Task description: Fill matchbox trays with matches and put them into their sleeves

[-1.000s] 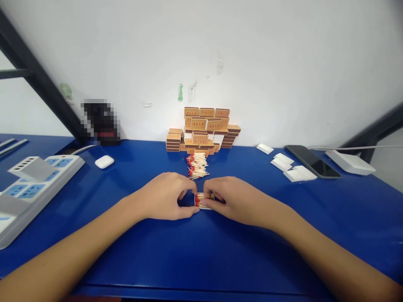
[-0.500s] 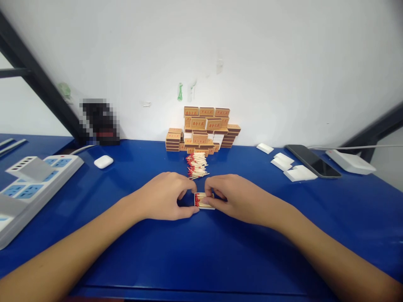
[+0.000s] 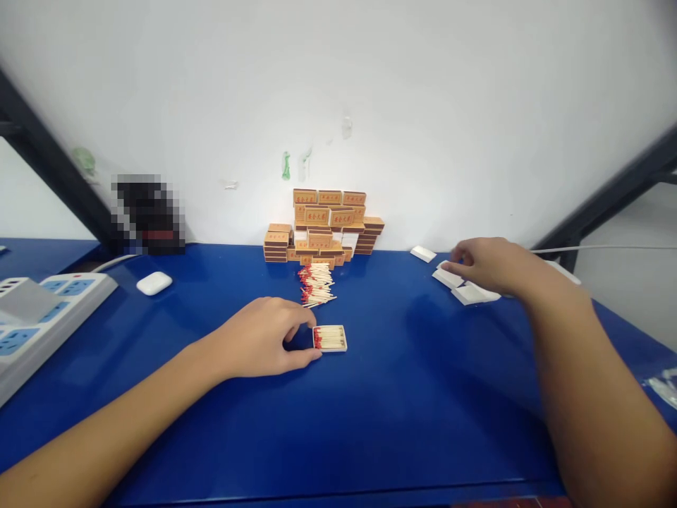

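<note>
A white matchbox tray (image 3: 343, 347) full of red-headed matches (image 3: 328, 337) lies on the blue table. My left hand (image 3: 267, 339) grips the tray's left end between thumb and fingers. Off to the right, my right hand (image 3: 489, 264) is at the white matchbox trays (image 3: 473, 294), its thumb and forefinger slightly apart over the back edge of the nearest one (image 3: 447, 276). The other fingers are curled and partly hidden. A heap of loose matches (image 3: 317, 286) lies just beyond the filled tray.
Behind the heap, stacked matchboxes (image 3: 331, 219) stand against the wall. A separate white tray (image 3: 423, 254) lies right of them. On the left are a power strip (image 3: 79, 310) and a white earbud case (image 3: 154, 283). My right arm covers the phone's place.
My right hand has left the filled tray and moved right and away to the white trays. My left hand still holds the filled tray. The view has shifted slightly right.
</note>
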The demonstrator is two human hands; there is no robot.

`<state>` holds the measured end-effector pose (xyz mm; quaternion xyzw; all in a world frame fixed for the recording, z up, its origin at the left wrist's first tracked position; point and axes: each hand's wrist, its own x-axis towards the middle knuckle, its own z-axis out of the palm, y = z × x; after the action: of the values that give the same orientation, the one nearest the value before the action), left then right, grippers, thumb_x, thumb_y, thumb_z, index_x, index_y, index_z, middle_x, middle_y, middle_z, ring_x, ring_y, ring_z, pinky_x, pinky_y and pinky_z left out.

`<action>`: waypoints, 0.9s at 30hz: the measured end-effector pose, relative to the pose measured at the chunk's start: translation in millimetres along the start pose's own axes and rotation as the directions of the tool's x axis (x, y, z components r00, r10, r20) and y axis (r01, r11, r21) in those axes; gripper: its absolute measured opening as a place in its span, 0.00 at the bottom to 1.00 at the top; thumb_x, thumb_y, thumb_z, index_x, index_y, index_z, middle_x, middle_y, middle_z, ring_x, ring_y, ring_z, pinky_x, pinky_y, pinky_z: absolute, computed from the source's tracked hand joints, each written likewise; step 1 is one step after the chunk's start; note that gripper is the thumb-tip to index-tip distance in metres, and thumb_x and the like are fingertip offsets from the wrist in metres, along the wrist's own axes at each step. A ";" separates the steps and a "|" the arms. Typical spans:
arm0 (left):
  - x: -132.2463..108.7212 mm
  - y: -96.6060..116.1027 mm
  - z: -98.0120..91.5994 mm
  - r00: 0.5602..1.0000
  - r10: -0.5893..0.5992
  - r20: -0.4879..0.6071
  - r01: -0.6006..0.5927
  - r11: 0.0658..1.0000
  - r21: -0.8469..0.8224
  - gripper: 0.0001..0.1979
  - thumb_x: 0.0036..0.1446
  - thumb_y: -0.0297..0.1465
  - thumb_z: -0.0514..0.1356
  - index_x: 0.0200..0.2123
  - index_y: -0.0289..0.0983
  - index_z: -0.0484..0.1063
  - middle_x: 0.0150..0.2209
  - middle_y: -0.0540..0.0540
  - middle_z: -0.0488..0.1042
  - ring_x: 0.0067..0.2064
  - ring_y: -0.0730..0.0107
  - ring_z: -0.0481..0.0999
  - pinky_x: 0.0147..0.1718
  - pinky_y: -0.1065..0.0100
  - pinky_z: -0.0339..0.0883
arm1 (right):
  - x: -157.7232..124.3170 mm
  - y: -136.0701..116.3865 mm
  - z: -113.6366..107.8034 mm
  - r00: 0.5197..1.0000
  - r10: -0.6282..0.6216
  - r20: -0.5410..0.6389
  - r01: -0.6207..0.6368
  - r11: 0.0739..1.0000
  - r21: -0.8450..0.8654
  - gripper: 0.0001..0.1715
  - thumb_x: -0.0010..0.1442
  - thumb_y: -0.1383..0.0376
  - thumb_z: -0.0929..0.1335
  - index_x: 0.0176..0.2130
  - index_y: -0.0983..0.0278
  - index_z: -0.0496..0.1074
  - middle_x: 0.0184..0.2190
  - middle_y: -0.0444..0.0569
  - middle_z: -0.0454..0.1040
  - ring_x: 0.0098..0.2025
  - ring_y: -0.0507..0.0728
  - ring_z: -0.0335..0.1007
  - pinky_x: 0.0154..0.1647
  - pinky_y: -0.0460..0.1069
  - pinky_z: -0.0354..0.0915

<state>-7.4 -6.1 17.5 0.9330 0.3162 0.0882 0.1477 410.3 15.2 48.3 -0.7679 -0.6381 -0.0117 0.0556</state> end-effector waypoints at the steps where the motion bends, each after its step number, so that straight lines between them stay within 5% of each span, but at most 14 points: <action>1: 0.0 0.0 0.1 1.000 -0.006 0.000 0.006 1.000 0.001 0.15 0.61 0.44 0.64 0.41 0.39 0.79 0.25 0.52 0.71 0.26 0.71 0.68 0.26 0.67 0.55 | 2.7 13.7 0.8 1.000 0.008 0.027 -0.009 1.000 0.021 0.17 0.63 0.52 0.70 0.34 0.63 0.77 0.34 0.59 0.79 0.31 0.62 0.72 0.32 0.56 0.59; 5: -0.6 -2.1 0.9 0.999 -0.032 -0.015 0.032 0.999 -0.004 0.15 0.63 0.44 0.63 0.43 0.40 0.79 0.25 0.53 0.71 0.26 0.71 0.69 0.26 0.68 0.56 | 5.2 28.8 4.4 0.994 0.113 0.007 -0.113 0.992 0.054 0.13 0.61 0.55 0.72 0.30 0.61 0.76 0.31 0.58 0.80 0.30 0.64 0.73 0.32 0.58 0.63; 10: -0.2 -7.4 0.9 0.998 -0.043 -0.041 0.043 0.999 -0.019 0.17 0.64 0.46 0.62 0.46 0.40 0.78 0.24 0.53 0.71 0.25 0.71 0.70 0.25 0.68 0.56 | 7.9 5.8 10.3 0.999 -0.024 -0.043 0.028 0.994 0.105 0.13 0.62 0.53 0.70 0.35 0.60 0.76 0.35 0.53 0.81 0.33 0.61 0.75 0.32 0.54 0.64; 15: 0.2 -8.5 0.7 0.997 -0.060 -0.046 0.059 0.998 -0.020 0.18 0.65 0.47 0.61 0.48 0.40 0.78 0.25 0.53 0.72 0.26 0.70 0.71 0.25 0.68 0.56 | 16.2 -15.2 18.8 0.963 -0.091 -0.255 0.147 0.967 0.209 0.13 0.61 0.57 0.70 0.41 0.64 0.77 0.37 0.55 0.80 0.36 0.61 0.74 0.38 0.55 0.66; 17: -0.2 -8.6 1.3 0.997 -0.058 -0.051 0.057 0.998 -0.027 0.18 0.65 0.46 0.61 0.50 0.40 0.77 0.25 0.53 0.72 0.26 0.70 0.71 0.25 0.68 0.55 | 24.2 -31.7 24.8 0.954 -0.124 -0.271 0.240 0.860 0.450 0.18 0.61 0.57 0.73 0.47 0.65 0.77 0.42 0.55 0.80 0.38 0.60 0.73 0.42 0.55 0.67; 19: -0.5 -9.4 2.1 0.996 -0.056 -0.072 0.053 0.998 -0.039 0.19 0.66 0.45 0.61 0.53 0.41 0.76 0.25 0.53 0.72 0.26 0.70 0.71 0.26 0.68 0.56 | 34.5 -52.1 31.9 0.982 -0.062 -0.180 0.180 0.616 0.767 0.24 0.59 0.56 0.76 0.51 0.65 0.76 0.47 0.57 0.79 0.41 0.58 0.74 0.40 0.52 0.69; 27: -0.6 -11.0 3.2 0.989 -0.091 -0.116 0.087 0.995 -0.040 0.19 0.67 0.45 0.60 0.54 0.41 0.75 0.26 0.54 0.71 0.27 0.70 0.71 0.28 0.68 0.58 | 61.6 -98.3 52.5 0.990 0.109 -0.091 0.036 0.428 0.903 0.23 0.60 0.49 0.76 0.40 0.67 0.77 0.37 0.54 0.78 0.32 0.53 0.68 0.25 0.46 0.61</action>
<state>-13.2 1.1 10.8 0.9084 0.3640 0.1418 0.1487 322.5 98.4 8.6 -0.6299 -0.5233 0.2803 0.5007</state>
